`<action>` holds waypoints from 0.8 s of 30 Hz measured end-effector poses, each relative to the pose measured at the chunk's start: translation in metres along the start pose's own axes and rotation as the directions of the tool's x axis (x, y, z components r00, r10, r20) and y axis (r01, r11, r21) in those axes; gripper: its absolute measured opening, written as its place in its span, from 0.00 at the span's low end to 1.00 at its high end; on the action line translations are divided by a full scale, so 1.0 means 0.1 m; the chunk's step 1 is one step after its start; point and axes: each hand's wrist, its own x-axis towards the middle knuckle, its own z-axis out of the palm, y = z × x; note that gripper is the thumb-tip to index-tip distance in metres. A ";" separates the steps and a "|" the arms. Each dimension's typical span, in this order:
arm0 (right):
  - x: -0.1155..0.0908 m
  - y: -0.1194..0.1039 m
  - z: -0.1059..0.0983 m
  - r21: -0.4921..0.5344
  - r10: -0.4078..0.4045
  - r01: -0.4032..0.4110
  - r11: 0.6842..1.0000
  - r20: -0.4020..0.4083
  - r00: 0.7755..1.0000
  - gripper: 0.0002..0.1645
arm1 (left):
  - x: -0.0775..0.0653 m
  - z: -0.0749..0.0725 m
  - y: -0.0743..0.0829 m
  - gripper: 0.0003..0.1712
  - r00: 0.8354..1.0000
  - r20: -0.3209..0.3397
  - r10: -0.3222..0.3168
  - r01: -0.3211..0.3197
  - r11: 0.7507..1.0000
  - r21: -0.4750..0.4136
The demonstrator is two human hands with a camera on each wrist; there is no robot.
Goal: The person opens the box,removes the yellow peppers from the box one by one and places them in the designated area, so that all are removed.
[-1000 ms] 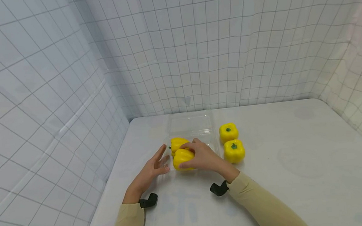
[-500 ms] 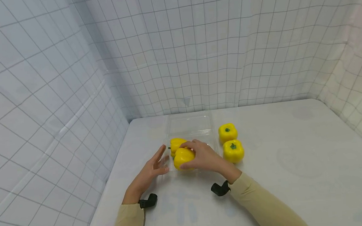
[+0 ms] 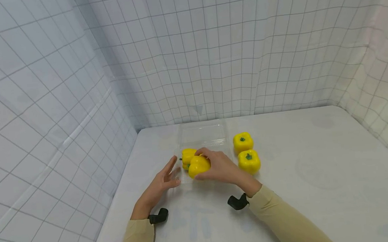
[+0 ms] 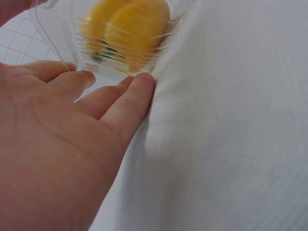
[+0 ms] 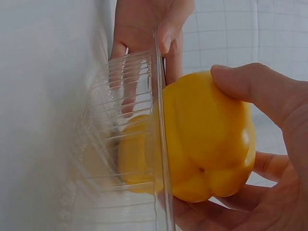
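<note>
The white surface (image 3: 305,192) stretches widely rightward. The left hand (image 3: 156,186), fingers extended, thumb apart, is at the clear container (image 5: 161,115); the right hand (image 3: 220,166) has fingers clamped on a yellow pepper (image 3: 199,166) over it, slightly farther right than a second ago. Gridded cloth (image 3: 210,66) borders the far edge.

No lettering, number or sign can be read; bluish marks (image 3: 193,229) on the tabletop (image 3: 316,195) seem too faint to tell.

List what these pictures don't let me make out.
Head: part of the boxed pepper, hidden by the held pepper and right hand.
Head: sleeves, cut off by the bottom edge.
Left wrist: fine detail of both peppers, blurred behind the clear box wall.
Right wrist: the held pepper's far side, turned from the camera.
</note>
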 end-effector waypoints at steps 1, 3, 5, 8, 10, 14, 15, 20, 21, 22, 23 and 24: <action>-0.01 0.00 -0.01 0.004 -0.001 0.001 1.000 -0.001 1.000 0.41 | 0.00 0.00 0.00 0.49 1.000 0.000 0.000 0.000 1.000 -0.001; -0.01 0.00 -0.01 0.007 0.003 -0.003 1.000 -0.003 1.000 0.41 | -0.01 0.00 0.00 0.49 1.000 0.000 0.002 -0.002 1.000 -0.002; -0.02 0.00 -0.02 0.007 0.003 -0.002 1.000 -0.005 1.000 0.41 | -0.02 0.00 0.00 0.49 1.000 0.001 0.004 -0.004 1.000 -0.002; -0.03 0.01 -0.04 0.000 -0.009 0.009 1.000 -0.015 1.000 0.42 | -0.03 0.00 0.00 0.49 1.000 0.003 0.011 -0.011 1.000 -0.002; -0.03 0.01 -0.05 -0.005 -0.016 0.016 1.000 -0.025 1.000 0.42 | -0.03 0.00 0.00 0.49 1.000 0.003 0.014 -0.014 1.000 -0.001; -0.05 0.01 -0.09 -0.002 -0.013 0.013 1.000 -0.035 0.999 0.43 | -0.03 0.00 -0.01 0.49 1.000 0.001 0.012 -0.012 1.000 0.001; -0.05 0.01 -0.10 0.003 -0.008 0.008 1.000 -0.037 0.999 0.43 | -0.03 0.00 -0.01 0.49 1.000 0.002 0.013 -0.013 1.000 0.001; -0.09 -0.01 -0.16 0.015 0.018 -0.017 1.000 -0.057 0.998 0.42 | -0.02 0.00 -0.01 0.50 1.000 0.007 0.016 -0.016 1.000 -0.006; -0.09 -0.01 -0.17 0.016 0.019 -0.018 1.000 -0.063 0.998 0.42 | -0.02 0.00 -0.01 0.50 1.000 0.010 0.020 -0.020 1.000 -0.007; -0.10 0.00 -0.18 0.017 0.020 -0.019 1.000 -0.071 0.997 0.42 | -0.02 0.00 -0.01 0.50 1.000 0.014 0.025 -0.025 1.000 -0.008; -0.10 0.00 -0.20 0.021 0.018 -0.016 1.000 -0.079 0.997 0.42 | -0.02 0.00 -0.01 0.50 0.999 0.016 0.028 -0.027 1.000 -0.009; -0.11 0.01 -0.21 0.020 0.014 -0.013 1.000 -0.085 0.996 0.43 | -0.01 0.00 -0.01 0.50 0.999 0.018 0.029 -0.029 1.000 -0.008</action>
